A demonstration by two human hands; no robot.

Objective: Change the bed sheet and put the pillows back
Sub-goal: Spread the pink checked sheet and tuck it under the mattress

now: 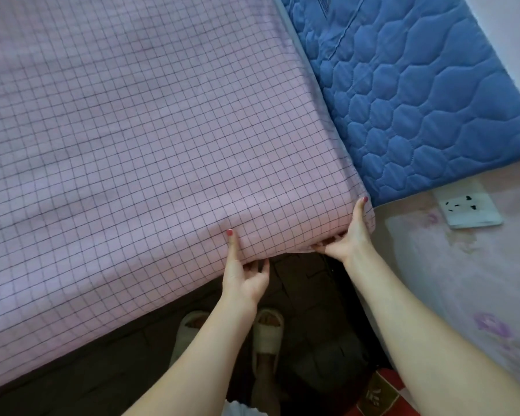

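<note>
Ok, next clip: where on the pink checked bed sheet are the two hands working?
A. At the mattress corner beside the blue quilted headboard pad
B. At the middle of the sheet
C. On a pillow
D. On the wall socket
A: the left hand and right hand both grip the pink checked bed sheet at the corner next to the blue quilted headboard pad.

Bed [192, 334] – pink checked sheet [132, 130] spread over.
</note>
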